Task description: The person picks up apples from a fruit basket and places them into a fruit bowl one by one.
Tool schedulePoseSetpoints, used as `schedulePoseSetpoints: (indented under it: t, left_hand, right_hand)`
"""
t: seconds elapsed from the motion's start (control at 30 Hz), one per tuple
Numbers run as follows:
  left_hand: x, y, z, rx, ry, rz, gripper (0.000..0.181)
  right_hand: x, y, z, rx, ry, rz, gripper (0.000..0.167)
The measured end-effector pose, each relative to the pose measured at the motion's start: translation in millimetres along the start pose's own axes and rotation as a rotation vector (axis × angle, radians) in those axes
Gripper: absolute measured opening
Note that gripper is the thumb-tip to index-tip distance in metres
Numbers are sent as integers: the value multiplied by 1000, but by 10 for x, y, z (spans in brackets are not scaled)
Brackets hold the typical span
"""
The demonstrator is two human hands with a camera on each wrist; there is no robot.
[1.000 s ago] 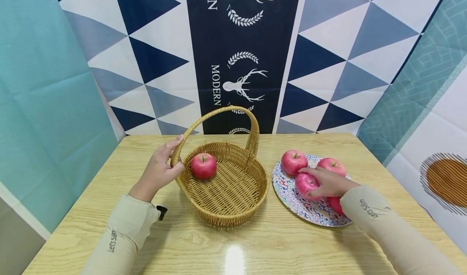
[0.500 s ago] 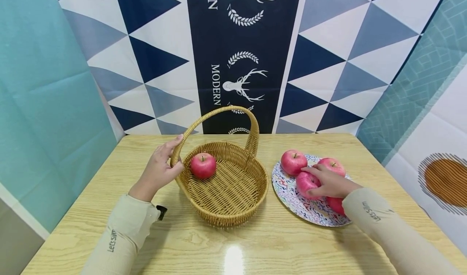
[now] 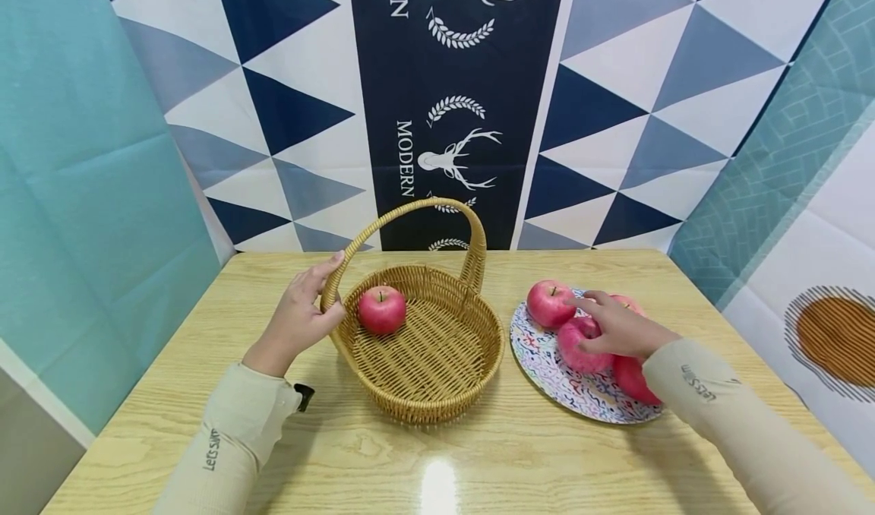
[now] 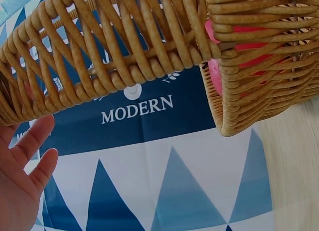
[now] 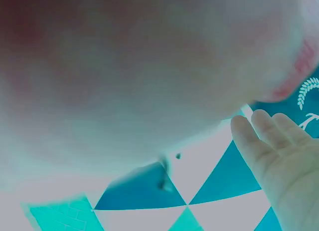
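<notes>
My left hand (image 3: 295,319) grips the handle (image 3: 410,208) of a wicker basket (image 3: 418,407) near its left base. In the left wrist view, two fingers of the left hand (image 4: 20,183) stick out below the woven handle. One red apple (image 3: 381,310) sits at the basket's left. My right hand (image 3: 623,331) hovers over a patterned round plate (image 3: 547,374), thumb and fingers spread above the middle apple (image 3: 576,352). Around it lie a back-left apple (image 3: 545,304), a partly hidden back-right apple (image 3: 630,302) and a front-right apple (image 3: 634,382). Fingers of the right hand (image 5: 286,166) look straight in the right wrist view.
A light wooden table (image 3: 383,469) carries everything. Behind it hangs a triangle-patterned cloth (image 3: 615,120) with a dark deer panel. Teal cloth (image 3: 102,196) stands at the left, and more cloth at the right. A large blurred apple-like shape fills the right wrist view.
My right hand has loosened from the middle apple and shifted slightly up, its fingers spreading. More of the front-right apple shows. My left hand and the basket stay put.
</notes>
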State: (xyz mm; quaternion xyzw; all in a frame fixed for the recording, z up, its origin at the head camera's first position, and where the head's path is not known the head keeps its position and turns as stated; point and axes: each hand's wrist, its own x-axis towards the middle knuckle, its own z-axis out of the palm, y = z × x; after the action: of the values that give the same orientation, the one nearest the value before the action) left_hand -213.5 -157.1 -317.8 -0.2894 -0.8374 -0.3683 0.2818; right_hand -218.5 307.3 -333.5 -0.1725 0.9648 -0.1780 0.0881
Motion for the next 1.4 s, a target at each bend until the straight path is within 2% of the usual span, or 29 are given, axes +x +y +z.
schedulePoseSetpoints:
  t: [0.27,0.5,0.77,1.13,1.4]
  left_hand:
    - [-9,-8,12,1,-4,1,62]
    - [-7,-3,8,2,3,2,62]
    - [-16,-2,1,1,0,-2,62]
    - [-7,-13,17,11,5,14,61]
    - [-2,5,-2,8,-8,-5,61]
  right_hand:
    - [50,-71,-55,-27,38,-48,82]
    - [118,-140,-91,-44,66,-49,85]
    - [215,-259,-37,-16,77,-118,81]
    - [392,-367,36,-101,177,-224,73]
    - [505,-561,38,-84,161,-241,75]
